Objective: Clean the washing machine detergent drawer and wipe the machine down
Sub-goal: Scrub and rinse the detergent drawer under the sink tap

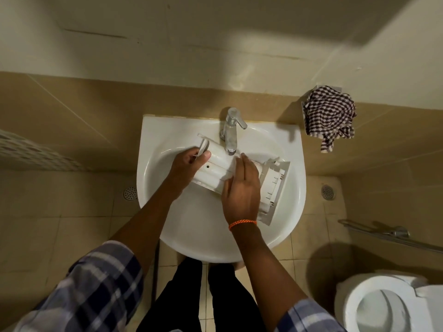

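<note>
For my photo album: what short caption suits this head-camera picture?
Two hands, left hand and right hand, hold a white detergent drawer under the tap over a sink.

Glossy white ceramic sink, shiny chrome metal tap, matt white plastic drawer, checked woven cloth

Drawer in sink under tap — cloth right, toilet nearer.

The detergent drawer is white plastic, turned underside up — its smooth, ridged bottom faces the camera, with one small round hole. It lies at a slant, its broad front panel at the near right and its narrow end at the far left.
</note>
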`<state>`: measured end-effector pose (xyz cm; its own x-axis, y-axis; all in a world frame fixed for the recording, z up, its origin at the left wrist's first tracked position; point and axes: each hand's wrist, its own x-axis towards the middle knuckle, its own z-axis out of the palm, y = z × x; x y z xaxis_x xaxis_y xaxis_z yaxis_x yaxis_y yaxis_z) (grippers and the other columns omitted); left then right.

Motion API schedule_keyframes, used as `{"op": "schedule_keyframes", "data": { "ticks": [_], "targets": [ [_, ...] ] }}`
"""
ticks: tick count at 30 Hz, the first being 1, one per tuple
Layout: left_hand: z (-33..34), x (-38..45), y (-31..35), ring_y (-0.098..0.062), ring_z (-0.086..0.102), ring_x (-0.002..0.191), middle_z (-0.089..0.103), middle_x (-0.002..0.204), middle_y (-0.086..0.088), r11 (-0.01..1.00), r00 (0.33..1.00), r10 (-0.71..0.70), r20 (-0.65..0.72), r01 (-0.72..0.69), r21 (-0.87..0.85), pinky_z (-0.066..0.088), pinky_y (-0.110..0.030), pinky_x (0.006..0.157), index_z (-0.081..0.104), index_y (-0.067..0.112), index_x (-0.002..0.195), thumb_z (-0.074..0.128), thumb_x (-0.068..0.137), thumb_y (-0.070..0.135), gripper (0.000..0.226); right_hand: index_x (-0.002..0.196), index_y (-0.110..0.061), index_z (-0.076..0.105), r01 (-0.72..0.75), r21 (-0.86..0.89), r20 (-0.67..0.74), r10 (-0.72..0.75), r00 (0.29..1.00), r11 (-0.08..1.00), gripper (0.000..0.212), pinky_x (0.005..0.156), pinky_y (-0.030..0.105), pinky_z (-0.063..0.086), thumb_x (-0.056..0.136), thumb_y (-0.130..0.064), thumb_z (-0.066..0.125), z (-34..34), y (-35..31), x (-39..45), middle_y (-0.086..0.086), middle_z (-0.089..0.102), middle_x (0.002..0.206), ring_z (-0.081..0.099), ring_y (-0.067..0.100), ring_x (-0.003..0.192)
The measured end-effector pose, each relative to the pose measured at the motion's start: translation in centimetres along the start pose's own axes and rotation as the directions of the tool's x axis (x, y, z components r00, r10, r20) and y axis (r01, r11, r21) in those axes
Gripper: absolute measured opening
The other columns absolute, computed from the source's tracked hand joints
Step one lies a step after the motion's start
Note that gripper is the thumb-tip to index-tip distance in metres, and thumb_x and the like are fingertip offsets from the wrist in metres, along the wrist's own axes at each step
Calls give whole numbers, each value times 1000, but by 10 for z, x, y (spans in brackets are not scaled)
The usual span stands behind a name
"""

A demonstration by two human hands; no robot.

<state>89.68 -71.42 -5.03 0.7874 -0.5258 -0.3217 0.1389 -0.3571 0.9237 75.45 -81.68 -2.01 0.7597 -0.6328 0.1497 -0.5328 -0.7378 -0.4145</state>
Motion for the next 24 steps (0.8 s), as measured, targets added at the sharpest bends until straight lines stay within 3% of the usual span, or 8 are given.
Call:
{"op": "schedule_keyframes", "data": {
  "ticks": [3,6,9,13,16,21,24],
  "targets": [
    [-4,9,-2,-4,42,60,47,61,13,999,1000,29,-6,-29,42,35,-24,62,54,23,69,71,100,37,38,156,2,40,65,-14,12,-65,998,998,60,126,47,32,97,-11,42,10,5,-6,20,42,162,36,35,152],
    [0,12,-6,-9,65,70,70,72,13,988,991,41,-126,-21,153,49,-34,73,67,27,84,67,93,61,35,161,4,28,98,-115,37,-94,995,989,59,128,49,25,108,-17,38,19,7,-13,22,29,169,23,35,159],
    [8,9,-5,-12,71,85,75,82,18,959,976,39,-215,24,282,56,-39,84,66,35,101,55,92,74,42,165,2,14,-56,-230,42,68,997,972,69,130,49,18,114,-42,29,25,7,-12,21,14,174,10,34,163],
    [18,7,-2,-18,70,89,72,84,16,965,971,62,-231,1,264,56,-46,88,64,31,103,51,96,69,41,164,5,1,-194,-348,80,235,969,917,95,130,57,10,107,-69,15,38,-23,4,29,-4,172,-4,43,161],
    [16,10,-2,-12,69,82,71,81,14,979,977,55,-204,-13,205,58,-46,85,66,27,101,57,99,59,34,164,7,2,-187,-337,90,230,969,923,94,129,59,9,108,-68,17,50,-41,8,31,-7,171,-8,44,161],
    [12,12,-7,-7,64,74,70,75,15,986,983,49,-179,-19,165,52,-38,75,66,30,97,62,97,61,31,165,3,7,-77,-255,94,104,990,964,87,132,52,9,109,-53,43,51,-3,-37,23,-1,174,-5,35,163],
    [14,12,-7,-8,62,70,69,73,14,993,984,53,-173,-33,115,48,-34,71,67,27,97,65,96,58,31,164,6,7,-162,-249,89,189,978,955,90,132,54,9,107,-54,45,60,-8,-43,25,-3,174,-7,38,162]
  ]
}}
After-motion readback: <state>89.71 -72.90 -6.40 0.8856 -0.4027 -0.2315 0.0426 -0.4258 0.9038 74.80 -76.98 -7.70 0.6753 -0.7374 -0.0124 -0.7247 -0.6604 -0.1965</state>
